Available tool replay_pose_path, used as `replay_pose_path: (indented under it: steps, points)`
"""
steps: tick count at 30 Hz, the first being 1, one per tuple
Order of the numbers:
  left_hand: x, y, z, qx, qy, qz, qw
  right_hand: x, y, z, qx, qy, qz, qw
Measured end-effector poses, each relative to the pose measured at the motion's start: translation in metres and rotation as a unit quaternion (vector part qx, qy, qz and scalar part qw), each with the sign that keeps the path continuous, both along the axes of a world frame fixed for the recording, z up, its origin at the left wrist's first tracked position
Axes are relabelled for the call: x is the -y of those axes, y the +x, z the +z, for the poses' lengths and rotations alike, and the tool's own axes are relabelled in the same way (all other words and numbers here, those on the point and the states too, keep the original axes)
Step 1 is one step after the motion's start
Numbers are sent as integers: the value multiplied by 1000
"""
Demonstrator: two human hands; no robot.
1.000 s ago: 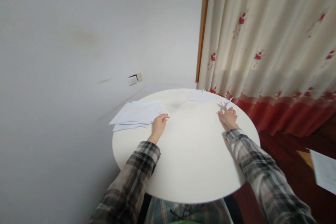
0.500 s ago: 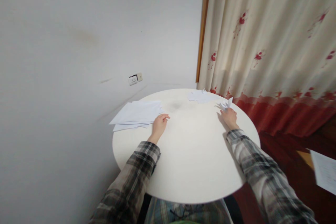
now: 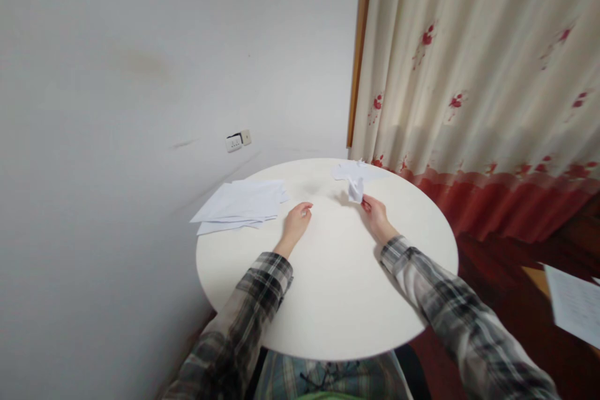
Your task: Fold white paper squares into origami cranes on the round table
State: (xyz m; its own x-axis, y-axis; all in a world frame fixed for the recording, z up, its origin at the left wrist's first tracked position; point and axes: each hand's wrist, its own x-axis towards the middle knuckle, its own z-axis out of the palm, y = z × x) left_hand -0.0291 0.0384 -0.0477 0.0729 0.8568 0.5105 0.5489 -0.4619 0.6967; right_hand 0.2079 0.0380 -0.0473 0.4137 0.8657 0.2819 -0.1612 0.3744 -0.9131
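Pinching a paper piece (image 3: 355, 190), folds blurred: right hand (image 3: 375, 215); left hand (image 3: 297, 221) loosely curled, grip seemingly released.

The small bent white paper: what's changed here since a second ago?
The right hand, pinching the small bent white paper, has carried it left. The left hand moved right, away from the flat white paper stack. That stack and the far white papers stayed put.

Right hand (image 3: 376, 212) with paper (image 3: 355, 190) farther left
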Motion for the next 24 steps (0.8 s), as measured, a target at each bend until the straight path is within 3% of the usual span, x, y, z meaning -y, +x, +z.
replay_pose_path:
  steps: [5,8,14,24]
  points:
    - [6,14,4,30,-4,-34,999,21,-66,5,-65,-35,178,981]
    - [10,13,6,29,2,-43,999,30,-80,5,-68,-44,206,975]
    - [19,13,11,61,2,-65,996,36,-78,8,-76,-52,213,973]
    - [24,13,11,-9,60,-26,998,42,-79,13,-92,-41,212,972]
